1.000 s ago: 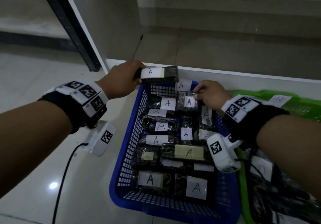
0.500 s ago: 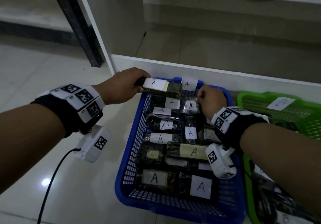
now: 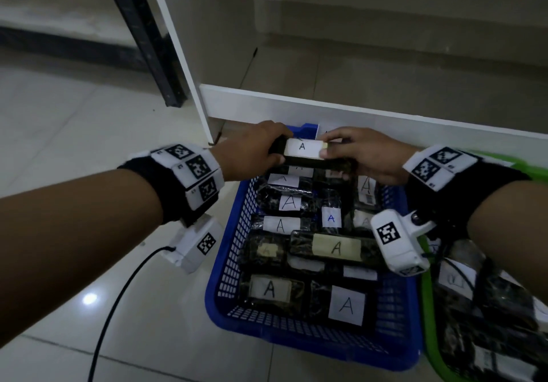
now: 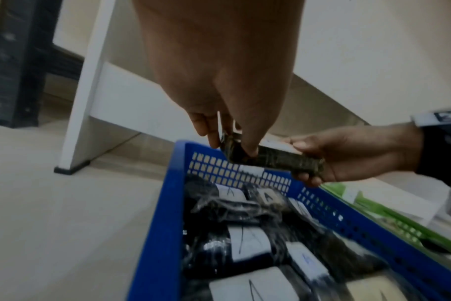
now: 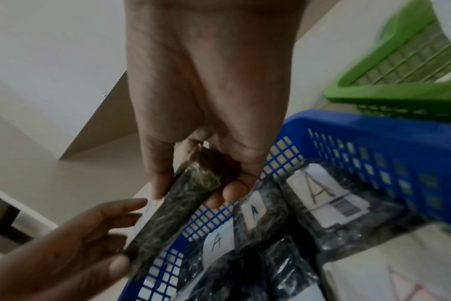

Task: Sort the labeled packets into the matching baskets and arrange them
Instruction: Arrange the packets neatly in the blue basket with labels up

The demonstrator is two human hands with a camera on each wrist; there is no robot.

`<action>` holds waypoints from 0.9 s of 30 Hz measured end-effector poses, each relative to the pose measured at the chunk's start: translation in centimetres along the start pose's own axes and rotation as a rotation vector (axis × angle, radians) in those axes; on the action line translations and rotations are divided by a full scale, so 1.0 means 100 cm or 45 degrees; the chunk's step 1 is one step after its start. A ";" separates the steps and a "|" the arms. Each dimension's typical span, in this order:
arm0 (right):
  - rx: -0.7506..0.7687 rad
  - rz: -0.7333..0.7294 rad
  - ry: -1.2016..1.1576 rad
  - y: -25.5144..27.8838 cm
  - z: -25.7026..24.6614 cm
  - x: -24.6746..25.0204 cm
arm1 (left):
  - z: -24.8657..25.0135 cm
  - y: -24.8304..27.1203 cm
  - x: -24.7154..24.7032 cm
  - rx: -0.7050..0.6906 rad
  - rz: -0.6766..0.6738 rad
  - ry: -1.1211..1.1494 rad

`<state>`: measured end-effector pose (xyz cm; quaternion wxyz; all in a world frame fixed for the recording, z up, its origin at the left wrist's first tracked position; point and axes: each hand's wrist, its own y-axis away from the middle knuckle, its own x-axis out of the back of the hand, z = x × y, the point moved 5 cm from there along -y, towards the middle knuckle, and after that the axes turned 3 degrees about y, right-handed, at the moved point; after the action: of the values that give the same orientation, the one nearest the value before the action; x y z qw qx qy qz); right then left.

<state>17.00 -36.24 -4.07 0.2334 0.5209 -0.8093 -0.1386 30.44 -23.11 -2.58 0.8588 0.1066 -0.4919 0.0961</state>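
A long dark packet labelled "A" (image 3: pixel 308 151) is now gripped at both ends: the left hand (image 3: pixel 252 151) is curled round its left end, as it was a second ago, while the right hand (image 3: pixel 367 156), which half a second ago was down among the packets in the far right of the blue basket (image 3: pixel 221 263), has been brought up and closed on the right end, thumb on the white label. The packet is held level just above the far rim of the blue basket, clear of the packets lying inside. In the left wrist view its left end is seen pinched between thumb and fingers (image 4: pixel 209 130); in the right wrist view the other end is seen cupped in the curled fingers (image 5: pixel 229 193). The change is judged to mean that the packet is being steadied by two hands for placing, and, since the packets visible in the blue basket are all marked "A", that the matching basket has been reached. The green basket (image 3: pixel 427 316) stands just beside it to the right and is left untouched. What remains is judged to be lowering the packet into the far row and squaring it with its neighbours.
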 end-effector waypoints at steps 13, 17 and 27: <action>-0.035 0.559 0.137 0.039 0.041 0.083 | 0.005 -0.004 -0.059 0.125 -0.483 -0.444; -0.039 0.487 0.108 0.045 0.045 0.082 | 0.009 -0.012 -0.055 0.157 -0.439 -0.419; -0.054 0.390 0.153 0.050 0.054 0.075 | 0.010 -0.024 -0.047 0.163 -0.530 -0.408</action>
<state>7.69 -41.09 -4.57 0.3106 0.3936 -0.8608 -0.0872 27.88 -25.94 -6.40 0.7629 0.2731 -0.5819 -0.0697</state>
